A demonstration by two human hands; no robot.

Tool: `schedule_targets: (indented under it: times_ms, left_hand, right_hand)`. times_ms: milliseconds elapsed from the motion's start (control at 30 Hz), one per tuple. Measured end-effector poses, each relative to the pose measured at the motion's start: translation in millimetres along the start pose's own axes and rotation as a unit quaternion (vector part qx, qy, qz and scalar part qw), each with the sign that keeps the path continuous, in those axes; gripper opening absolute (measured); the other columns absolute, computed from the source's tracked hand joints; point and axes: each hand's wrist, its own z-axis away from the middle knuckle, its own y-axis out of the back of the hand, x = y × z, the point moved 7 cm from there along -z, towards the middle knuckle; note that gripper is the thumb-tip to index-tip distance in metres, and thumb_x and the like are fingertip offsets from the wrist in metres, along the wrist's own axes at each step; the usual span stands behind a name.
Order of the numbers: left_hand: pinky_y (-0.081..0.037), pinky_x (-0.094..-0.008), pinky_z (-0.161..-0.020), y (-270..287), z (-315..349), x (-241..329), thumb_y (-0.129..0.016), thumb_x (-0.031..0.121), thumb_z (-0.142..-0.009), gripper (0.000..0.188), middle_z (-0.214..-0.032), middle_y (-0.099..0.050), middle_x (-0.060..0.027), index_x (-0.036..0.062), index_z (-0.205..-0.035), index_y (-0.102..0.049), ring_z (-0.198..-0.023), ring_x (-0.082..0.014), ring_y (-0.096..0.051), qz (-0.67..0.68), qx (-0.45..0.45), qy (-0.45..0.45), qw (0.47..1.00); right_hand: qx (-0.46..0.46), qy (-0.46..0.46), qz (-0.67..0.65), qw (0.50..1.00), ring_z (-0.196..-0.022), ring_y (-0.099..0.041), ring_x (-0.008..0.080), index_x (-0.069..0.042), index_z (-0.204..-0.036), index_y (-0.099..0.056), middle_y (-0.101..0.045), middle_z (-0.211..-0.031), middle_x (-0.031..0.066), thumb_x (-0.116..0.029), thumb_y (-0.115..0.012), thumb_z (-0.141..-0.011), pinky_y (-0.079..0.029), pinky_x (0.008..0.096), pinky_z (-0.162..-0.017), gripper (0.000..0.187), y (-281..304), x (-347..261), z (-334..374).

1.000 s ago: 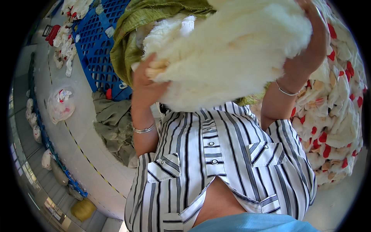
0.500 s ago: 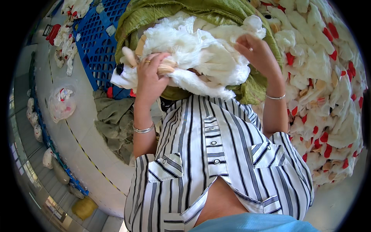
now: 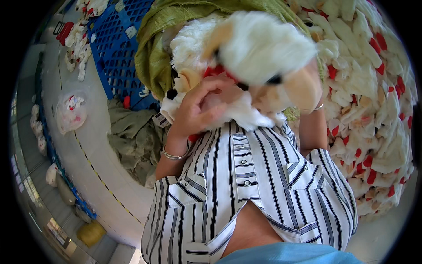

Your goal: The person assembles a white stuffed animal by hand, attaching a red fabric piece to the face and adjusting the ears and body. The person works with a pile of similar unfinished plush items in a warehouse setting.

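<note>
A white plush toy skin, unstuffed and smeared by motion, is raised in front of me, with dark eye-like spots and beige ear-like pieces. My right hand holds it up from the right side, its fingers mostly hidden behind the fur. Over the plush below, my left hand is curved, thumb and fingers apart, slightly blurred. Under it lies another white plush piece, with a beige flap and a black nose at its left end. Something red shows between the two pieces. All this is at the mouth of a green woven sack.
A tall heap of white plush skins with red bits fills the right side. At the left are a blue plastic pallet, a grey-green crumpled cloth, a clear plastic bag and a yellow-black floor line.
My right hand has lifted a plush skin and swung it up before me. The left hand has let go of the plush and moved right and slightly nearer.
</note>
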Motion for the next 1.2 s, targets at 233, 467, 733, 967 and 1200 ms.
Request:
schedule_targets:
  times_ms: [233,467,733,967,1200]
  left_hand:
    - [-0.044,-0.0331,-0.098,-38.6,-16.8,-61.7,-0.063,0.015,-0.088,0.047,-0.125,-0.059,-0.0105,-0.0004,-0.131,-0.052,-0.113,-0.0201,-0.056,-0.033,-0.074,0.142,0.987]
    - [-0.050,-0.0313,-0.090,19.3,-48.9,-35.5,-0.061,0.011,-0.090,0.036,-0.115,-0.064,-0.0091,-0.0011,-0.124,-0.056,-0.105,-0.0181,-0.061,0.148,0.197,0.053,0.968]
    - [-0.045,-0.0430,-0.102,85.5,-24.4,-50.8,-0.056,0.024,-0.089,0.050,-0.130,-0.057,-0.0152,-0.0032,-0.131,-0.050,-0.122,-0.0289,-0.055,0.355,0.366,0.024,0.860]
    - [-0.045,-0.0529,-0.101,144.0,17.0,-11.3,-0.045,0.030,-0.093,0.042,-0.123,-0.060,-0.0150,0.0014,-0.122,-0.056,-0.117,-0.0363,-0.057,0.213,0.513,-0.065,0.829]
    - [-0.040,-0.0539,-0.104,50.8,-17.0,37.1,-0.048,0.029,-0.092,0.032,-0.114,-0.064,-0.0113,0.0094,-0.116,-0.058,-0.113,-0.0356,-0.059,0.435,0.131,-0.148,0.878]
  right_hand:
    - [0.194,-0.064,0.004,0.979,-0.096,-0.063,0.0171,-0.001,-0.106,-0.068,-0.068,-0.106,0.0073,-0.021,-0.072,-0.083,-0.051,0.0324,-0.085,0.031,23.0,-40.8,5.9]
    - [0.005,-0.065,-0.038,0.997,-0.100,-0.061,0.0138,-0.003,-0.121,-0.059,-0.067,-0.110,0.0039,-0.027,-0.083,-0.078,-0.050,0.0317,-0.090,0.055,-66.6,-27.7,8.2]
    - [-0.087,-0.213,-0.117,0.966,-0.056,-0.044,-0.0002,-0.001,-0.097,-0.065,-0.056,-0.074,-0.0029,-0.038,-0.062,-0.094,-0.029,0.0162,-0.047,0.037,-36.0,23.5,20.0]
    - [0.039,-0.188,-0.076,0.979,-0.053,-0.033,-0.0008,0.000,-0.102,-0.064,-0.055,-0.074,-0.0027,-0.032,-0.043,-0.105,-0.020,0.0174,-0.044,0.038,11.6,26.9,33.4]
    - [-0.052,-0.418,-0.128,0.898,-0.065,-0.061,0.0093,-0.005,-0.118,-0.059,-0.067,-0.088,0.0050,-0.063,-0.045,-0.095,-0.051,0.0222,-0.062,0.064,-23.7,77.6,52.4]
